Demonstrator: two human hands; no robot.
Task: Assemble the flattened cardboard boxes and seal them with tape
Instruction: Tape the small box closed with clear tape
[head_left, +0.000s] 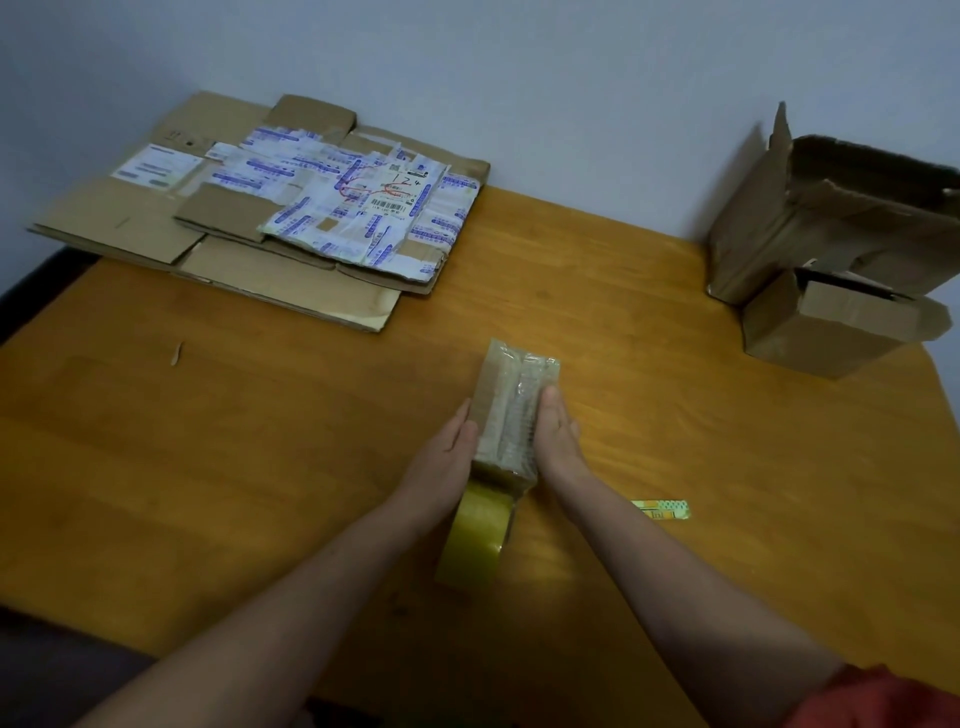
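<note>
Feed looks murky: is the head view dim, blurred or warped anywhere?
Head view: dim overall; the yellow tape roll by the left hand is smeared soft; labels on the flattened brown cardboard boxes are unreadable; forearms stretch toward the wide-angle edges.

The big open box (831, 223) at the far right corner of the table (260, 441) runs off the picture's right edge. On the flattened cardboard (130, 223) at the far left corner, the print on the labels (363, 202) is too blurred to read. Toward the near edge, the left hand (447, 452) and right hand (558, 436) cover the long sides of the small box (511, 410), whose near end hides the top of the tape roll (475, 540).
</note>
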